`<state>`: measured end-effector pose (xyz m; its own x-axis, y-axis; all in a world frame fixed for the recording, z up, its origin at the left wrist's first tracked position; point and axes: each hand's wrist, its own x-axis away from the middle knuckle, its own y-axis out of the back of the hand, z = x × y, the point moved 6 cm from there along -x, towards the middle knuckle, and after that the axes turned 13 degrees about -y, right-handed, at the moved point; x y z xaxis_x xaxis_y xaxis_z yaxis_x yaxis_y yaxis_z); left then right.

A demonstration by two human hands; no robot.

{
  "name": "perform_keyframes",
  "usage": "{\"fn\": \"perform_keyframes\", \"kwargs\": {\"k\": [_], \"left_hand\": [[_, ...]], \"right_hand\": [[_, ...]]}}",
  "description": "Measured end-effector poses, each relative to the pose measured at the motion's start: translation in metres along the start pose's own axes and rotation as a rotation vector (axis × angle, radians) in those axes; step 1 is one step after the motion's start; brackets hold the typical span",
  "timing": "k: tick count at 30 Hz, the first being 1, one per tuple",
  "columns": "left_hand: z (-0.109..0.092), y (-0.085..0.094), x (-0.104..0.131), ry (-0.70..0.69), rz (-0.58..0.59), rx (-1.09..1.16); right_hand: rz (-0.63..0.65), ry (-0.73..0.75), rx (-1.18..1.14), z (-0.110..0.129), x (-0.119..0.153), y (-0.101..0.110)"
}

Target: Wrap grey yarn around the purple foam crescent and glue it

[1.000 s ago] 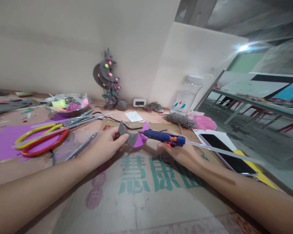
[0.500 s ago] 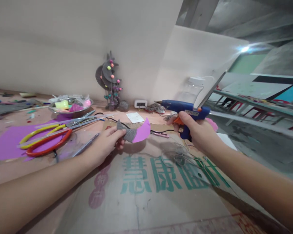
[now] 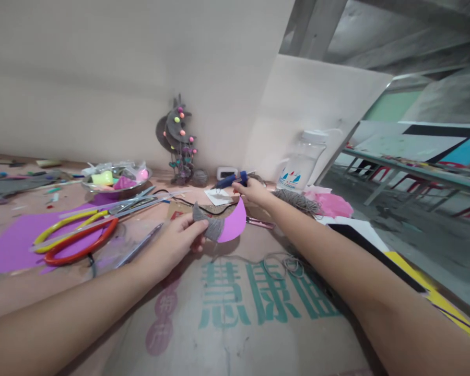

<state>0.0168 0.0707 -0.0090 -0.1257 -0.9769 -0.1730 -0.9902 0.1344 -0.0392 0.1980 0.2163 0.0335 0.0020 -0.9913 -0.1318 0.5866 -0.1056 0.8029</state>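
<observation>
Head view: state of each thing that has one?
Purple crescent: partly wrapped in gray yarn, in left hand
Glue gun: in right hand
Water bottle: upright, lid on
Metal bowl: filled
Phone: screen dark
Scissors: lying down, unheld

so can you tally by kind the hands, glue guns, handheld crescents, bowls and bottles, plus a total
hands: 2 (left hand, right hand)
glue gun: 1
handheld crescent: 1
bowl: 1
bottle: 1
total: 6
</observation>
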Motion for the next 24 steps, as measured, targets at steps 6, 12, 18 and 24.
{"fn": "perform_keyframes", "kwargs": {"k": [6, 12, 18, 24], "left_hand": [[-0.003, 0.002, -0.002, -0.062, 0.038, -0.105], [-0.01, 0.006, 0.001, -0.049, -0.058, -0.118], [-0.007, 0.003, 0.0, -0.142, 0.013, -0.101], [-0.006, 0.002, -0.001, -0.219, 0.064, -0.27]], "right_hand": [[0.012, -0.046, 0.115, -0.021, 0.0, 0.001], [-0.048, 0.056, 0.215, -0.014, 0.046, 0.046], [0.258, 0.409, 0.262, 0.025, 0.148, 0.014], [0.235, 0.666, 0.164, 0.042, 0.191, -0.018]]}}
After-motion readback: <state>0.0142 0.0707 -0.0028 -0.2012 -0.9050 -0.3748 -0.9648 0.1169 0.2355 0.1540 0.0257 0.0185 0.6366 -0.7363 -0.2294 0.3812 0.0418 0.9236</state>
